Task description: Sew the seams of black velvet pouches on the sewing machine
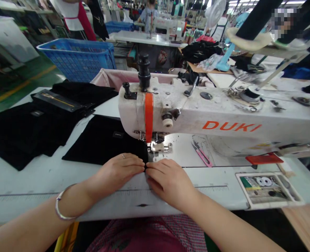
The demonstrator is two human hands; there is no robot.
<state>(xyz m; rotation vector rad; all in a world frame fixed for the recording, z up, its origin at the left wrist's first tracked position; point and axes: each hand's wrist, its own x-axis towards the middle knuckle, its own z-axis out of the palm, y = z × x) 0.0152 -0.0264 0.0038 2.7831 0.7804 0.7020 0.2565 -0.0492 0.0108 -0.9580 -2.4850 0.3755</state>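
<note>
A white sewing machine (223,119) stands across the table, its presser foot (158,146) just beyond my fingertips. A black fabric piece (102,140) with a small label lies left of the needle, its edge reaching under the foot. My left hand (118,171) lies flat with its fingers together, pressing on the fabric's near edge. My right hand (167,180) rests palm down on the table beside it. Its fingertips meet the left hand's at the fabric edge in front of the foot. A silver bangle is on my left wrist.
More black fabric pieces (26,129) are stacked at the left of the table. Pink thread snips (202,155) lie right of the needle, with a red tab (263,159) and a parts tray (268,187) further right. A blue basket (78,57) stands behind; other workers sit farther back.
</note>
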